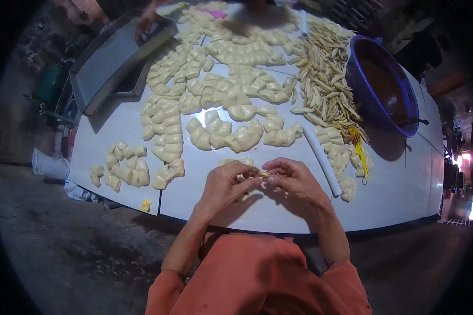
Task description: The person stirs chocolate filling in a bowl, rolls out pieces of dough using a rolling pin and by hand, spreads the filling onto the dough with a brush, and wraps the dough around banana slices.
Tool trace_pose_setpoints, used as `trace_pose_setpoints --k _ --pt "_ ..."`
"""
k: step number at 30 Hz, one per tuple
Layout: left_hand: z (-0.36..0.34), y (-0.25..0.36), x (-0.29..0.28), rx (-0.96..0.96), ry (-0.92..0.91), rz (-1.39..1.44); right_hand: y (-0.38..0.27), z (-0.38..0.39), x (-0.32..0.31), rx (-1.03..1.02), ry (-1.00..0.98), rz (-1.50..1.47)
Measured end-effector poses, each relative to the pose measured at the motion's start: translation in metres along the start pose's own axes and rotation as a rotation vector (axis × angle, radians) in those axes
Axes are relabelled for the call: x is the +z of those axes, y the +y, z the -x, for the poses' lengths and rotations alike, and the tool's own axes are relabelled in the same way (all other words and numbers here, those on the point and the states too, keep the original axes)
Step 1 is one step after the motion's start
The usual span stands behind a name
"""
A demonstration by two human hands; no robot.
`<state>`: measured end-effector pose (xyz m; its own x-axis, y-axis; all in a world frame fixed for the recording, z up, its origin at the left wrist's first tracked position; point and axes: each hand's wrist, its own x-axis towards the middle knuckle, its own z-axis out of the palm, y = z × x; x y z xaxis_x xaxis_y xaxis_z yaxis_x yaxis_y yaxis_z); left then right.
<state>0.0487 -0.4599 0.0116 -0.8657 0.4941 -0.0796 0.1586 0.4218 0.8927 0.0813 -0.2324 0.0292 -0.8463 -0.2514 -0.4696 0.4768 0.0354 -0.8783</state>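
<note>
Near the table's front edge, my left hand [232, 186] and my right hand [290, 181] meet with fingers closed on a small yellowish-brown elongated piece [264, 175]. Just beyond them lies pale dough [236, 161], partly hidden by my fingers. More pale dough pieces [226, 131] spread in rows and clumps across the white table [205, 202]. A white rolling rod [322, 160] lies to the right of my right hand, beside further dough.
A pile of long yellowish-brown pieces [326, 73] lies right-back, beside a purple basin [410, 100] of brown contents with a dark handle, and yellow strips [361, 152]. Metal trays [110, 65] sit left-back, near another person's hand [146, 23]. A white sack [50, 165] stands left of the table.
</note>
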Motion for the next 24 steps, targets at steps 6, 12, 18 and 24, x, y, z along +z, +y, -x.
trace_pose_setpoints --k 6,12,18,24 --pt "0.011 -0.019 -0.008 0.105 0.028 -0.018 0.015 -0.015 0.011 0.006 -0.131 -0.004" --pt "0.026 -0.024 -0.014 -0.038 -0.018 -0.173 0.007 -0.011 0.038 -0.119 0.058 0.347" --pt "0.035 -0.035 -0.002 0.202 0.094 -0.472 0.013 0.004 0.019 -0.192 0.205 0.491" --pt "0.046 -0.045 0.003 0.181 0.081 -0.489 0.015 -0.014 -0.051 -0.267 0.649 0.432"
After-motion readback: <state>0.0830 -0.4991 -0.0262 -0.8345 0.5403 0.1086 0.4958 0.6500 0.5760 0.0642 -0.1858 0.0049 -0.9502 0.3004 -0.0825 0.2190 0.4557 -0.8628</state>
